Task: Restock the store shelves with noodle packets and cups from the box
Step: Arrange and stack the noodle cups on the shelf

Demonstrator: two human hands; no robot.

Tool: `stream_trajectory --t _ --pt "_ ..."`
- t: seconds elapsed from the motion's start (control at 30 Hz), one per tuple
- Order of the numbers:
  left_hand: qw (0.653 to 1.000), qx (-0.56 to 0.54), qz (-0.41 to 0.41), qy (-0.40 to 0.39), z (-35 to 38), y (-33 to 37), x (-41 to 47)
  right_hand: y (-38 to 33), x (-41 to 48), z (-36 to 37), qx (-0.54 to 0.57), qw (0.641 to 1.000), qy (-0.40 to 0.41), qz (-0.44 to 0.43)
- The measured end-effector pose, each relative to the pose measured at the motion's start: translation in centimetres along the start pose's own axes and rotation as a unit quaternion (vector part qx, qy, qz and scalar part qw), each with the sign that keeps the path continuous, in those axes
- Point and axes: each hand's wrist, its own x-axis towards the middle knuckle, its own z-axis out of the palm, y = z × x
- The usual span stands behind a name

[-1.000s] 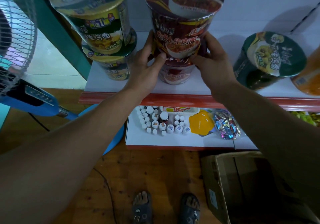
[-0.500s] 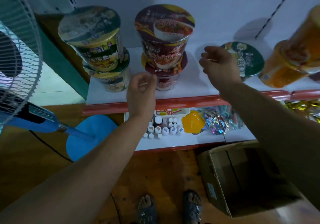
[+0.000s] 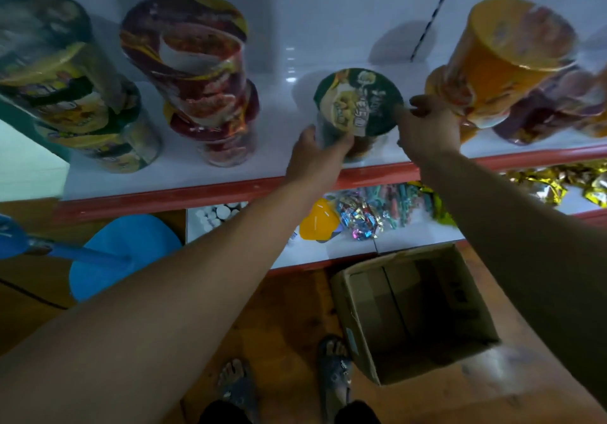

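White shelf [image 3: 282, 113] with red lip, green cup stack [image 3: 82, 111], maroon cup stack [image 3: 203, 95], single green-lidded cup [image 3: 358, 101], orange cup stack [image 3: 499, 62]

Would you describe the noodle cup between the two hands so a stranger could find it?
Find the white, red-edged upper shelf. Between the dark red stack and the orange stack stands a lone green-lidded cup. Unlike them, it is unstacked.

Glossy cups [image 3: 358, 103], matt cardboard box [image 3: 410, 312]

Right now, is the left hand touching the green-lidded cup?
Touching. Head view: the left hand curls thumb and fingers round the green-lidded cup below its lid, no gap.
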Motion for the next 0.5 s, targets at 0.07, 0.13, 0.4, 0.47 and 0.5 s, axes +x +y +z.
stream_trajectory --t 0.07,0.13,0.4,0.47,0.5 --pt "0.998 -0.043 0.000 0.035 1.1 0.2 1.4 1.2 0.9 0.3 0.025 0.998 -0.052 0.008" --pt "0.996 -0.054 0.020 0.063 1.9 0.1 2.3 1.9 1.8 0.7 0.046 0.996 -0.075 0.007" --pt "0.987 -0.113 0.024 0.109 1.4 -1.1 4.4 1.2 5.4 2.8 0.108 0.983 -0.147 -0.014" --pt "0.985 -0.112 0.011 0.127 0.5 -1.3 4.8 0.6 6.0 3.5 0.111 0.981 -0.156 -0.024" --pt "0.984 -0.111 0.004 0.137 0.1 -1.5 5.1 0.5 6.3 3.8 0.115 0.980 -0.160 -0.025"
